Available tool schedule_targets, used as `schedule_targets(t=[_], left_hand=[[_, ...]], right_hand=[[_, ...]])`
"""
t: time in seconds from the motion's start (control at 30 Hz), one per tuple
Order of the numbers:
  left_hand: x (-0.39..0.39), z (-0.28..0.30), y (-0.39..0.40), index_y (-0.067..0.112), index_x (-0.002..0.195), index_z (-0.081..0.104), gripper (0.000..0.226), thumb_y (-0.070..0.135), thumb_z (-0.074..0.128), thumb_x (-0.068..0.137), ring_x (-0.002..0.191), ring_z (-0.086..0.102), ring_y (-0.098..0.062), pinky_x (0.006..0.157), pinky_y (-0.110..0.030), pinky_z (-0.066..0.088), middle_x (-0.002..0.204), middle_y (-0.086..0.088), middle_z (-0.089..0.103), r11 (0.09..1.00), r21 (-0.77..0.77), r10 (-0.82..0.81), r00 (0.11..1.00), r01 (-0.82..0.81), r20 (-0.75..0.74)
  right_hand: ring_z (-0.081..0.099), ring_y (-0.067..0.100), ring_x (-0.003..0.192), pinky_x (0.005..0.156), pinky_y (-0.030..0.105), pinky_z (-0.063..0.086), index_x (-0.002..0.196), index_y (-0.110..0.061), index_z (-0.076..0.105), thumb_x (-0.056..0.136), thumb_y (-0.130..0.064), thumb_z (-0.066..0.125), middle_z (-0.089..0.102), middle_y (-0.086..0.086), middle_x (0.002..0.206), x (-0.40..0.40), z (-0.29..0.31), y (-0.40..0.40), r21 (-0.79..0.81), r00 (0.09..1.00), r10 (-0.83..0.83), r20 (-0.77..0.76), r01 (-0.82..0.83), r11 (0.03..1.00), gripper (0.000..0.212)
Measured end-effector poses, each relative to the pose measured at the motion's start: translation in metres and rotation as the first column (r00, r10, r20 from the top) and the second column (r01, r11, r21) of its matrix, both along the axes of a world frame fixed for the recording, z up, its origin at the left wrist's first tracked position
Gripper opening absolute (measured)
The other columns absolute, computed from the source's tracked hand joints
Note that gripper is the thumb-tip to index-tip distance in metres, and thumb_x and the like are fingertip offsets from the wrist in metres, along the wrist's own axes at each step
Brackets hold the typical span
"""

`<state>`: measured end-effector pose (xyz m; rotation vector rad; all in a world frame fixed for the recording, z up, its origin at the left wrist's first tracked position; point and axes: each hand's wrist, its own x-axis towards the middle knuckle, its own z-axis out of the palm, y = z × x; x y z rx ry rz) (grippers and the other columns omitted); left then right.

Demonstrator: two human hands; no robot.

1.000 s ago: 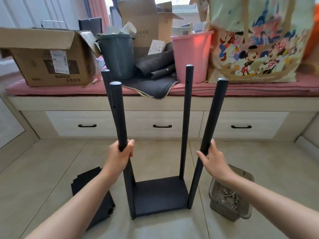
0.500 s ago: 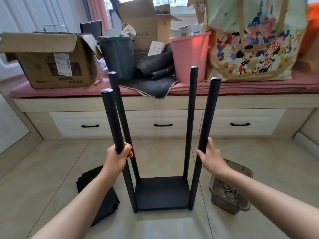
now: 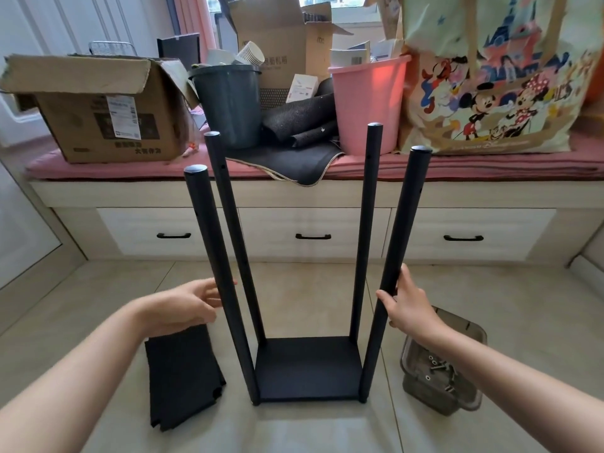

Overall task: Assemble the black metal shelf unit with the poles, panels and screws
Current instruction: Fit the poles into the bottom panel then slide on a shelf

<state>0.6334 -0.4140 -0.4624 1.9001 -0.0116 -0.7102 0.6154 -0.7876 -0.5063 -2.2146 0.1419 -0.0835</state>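
Four poles (image 3: 362, 230) stand on the bottom panel (image 3: 309, 367); spare panels (image 3: 181, 374) and screws (image 3: 441, 371) remain on the floor. The right hand (image 3: 407, 305) grips the near-right pole (image 3: 397, 266). The left hand (image 3: 183, 307) hangs relaxed, holding nothing.

Pale beige tiled floor (image 3: 304, 289) runs up to a long window seat (image 3: 327, 194) with three cream drawers (image 3: 313, 235), black handles. A pink cushion (image 3: 457, 165) tops it. Daylight pours through the window (image 3: 349, 8) behind; pink curtain (image 3: 192, 24) hangs left.
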Motion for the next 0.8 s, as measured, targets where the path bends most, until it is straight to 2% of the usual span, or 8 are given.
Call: schedule_targets(t=[0.07,0.17,0.2,0.3,0.43,0.57,0.67,0.8], left_hand=[[0.013,0.008,0.008,0.032,0.123,0.055,0.06,-0.018,0.052,0.09,0.124,0.057,-0.012,0.097,-0.029,0.049,0.131,0.003,0.061,0.996,0.029,0.086,0.992,-0.09,0.097],[0.036,0.016,0.0,0.033,0.116,0.056,0.034,0.005,0.06,0.097,0.116,0.059,-0.015,0.104,-0.041,0.047,0.126,0.001,0.061,0.962,-0.009,0.259,0.906,-0.272,0.336],[0.045,0.016,-0.005,0.031,0.125,0.054,0.035,0.011,0.061,0.098,0.119,0.056,-0.017,0.105,-0.043,0.046,0.129,0.002,0.059,0.956,-0.016,0.275,0.879,-0.292,0.388],[0.07,0.011,-0.021,0.026,0.153,0.032,0.065,0.026,0.064,0.097,0.131,0.049,-0.022,0.11,-0.05,0.043,0.142,-0.001,0.05,0.952,-0.03,0.286,0.85,-0.305,0.443],[0.091,-0.002,-0.037,0.018,0.155,0.03,0.06,0.021,0.057,0.101,0.132,0.051,-0.028,0.103,-0.044,0.049,0.143,-0.01,0.052,0.909,-0.069,0.384,0.762,-0.411,0.521],[0.095,-0.008,-0.04,0.012,0.153,0.036,0.055,0.017,0.055,0.102,0.123,0.056,-0.025,0.09,-0.034,0.051,0.13,-0.009,0.058,0.91,-0.107,0.38,0.703,-0.401,0.601],[0.096,-0.012,-0.046,0.012,0.153,0.035,0.056,0.017,0.056,0.101,0.118,0.059,-0.022,0.088,-0.033,0.053,0.127,-0.008,0.06,0.919,-0.085,0.343,0.678,-0.384,0.651],[0.095,-0.013,-0.051,0.013,0.154,0.033,0.057,0.017,0.055,0.102,0.123,0.058,-0.022,0.098,-0.041,0.054,0.135,-0.011,0.06,0.934,-0.048,0.289,0.669,-0.354,0.685]], right_hand=[[0.066,0.024,0.079,0.07,0.045,0.059,0.131,-0.019,0.032,0.098,-0.015,0.056,0.061,0.005,0.091,0.001,0.0,0.0,0.004,1.0,0.01,0.001,-0.01,1.0,0.04],[0.066,0.024,0.079,0.072,0.046,0.059,0.134,-0.019,0.03,0.098,-0.014,0.056,0.06,0.001,0.092,0.004,0.001,-0.001,0.012,1.0,0.02,0.006,-0.02,1.0,0.044],[0.066,0.024,0.078,0.072,0.045,0.059,0.134,-0.019,0.03,0.098,-0.014,0.056,0.06,0.001,0.091,0.005,0.001,-0.001,0.012,1.0,0.026,0.01,-0.026,1.0,0.045],[0.067,0.022,0.074,0.069,0.042,0.059,0.134,-0.021,0.031,0.098,-0.014,0.056,0.062,-0.001,0.09,0.006,0.0,-0.002,0.012,0.999,0.042,0.022,-0.042,0.999,0.044],[0.066,0.013,0.082,0.078,0.039,0.058,0.137,-0.022,0.034,0.097,-0.015,0.059,0.063,-0.009,0.091,0.007,-0.005,-0.006,-0.011,0.998,0.056,0.041,-0.055,0.998,0.047],[0.063,0.003,0.079,0.076,0.028,0.057,0.131,-0.025,0.038,0.096,-0.013,0.061,0.064,-0.011,0.09,0.008,-0.006,-0.004,-0.017,0.993,0.094,0.07,-0.093,0.996,0.044],[0.067,0.012,0.08,0.08,0.038,0.058,0.128,-0.025,0.039,0.095,-0.012,0.061,0.067,0.001,0.088,0.008,-0.006,0.006,-0.035,0.988,0.133,0.077,-0.131,0.991,0.041],[0.069,0.022,0.083,0.079,0.043,0.058,0.133,-0.027,0.035,0.096,-0.014,0.06,0.069,0.012,0.091,0.013,-0.006,0.016,-0.07,0.984,0.165,0.071,-0.16,0.985,0.046]])
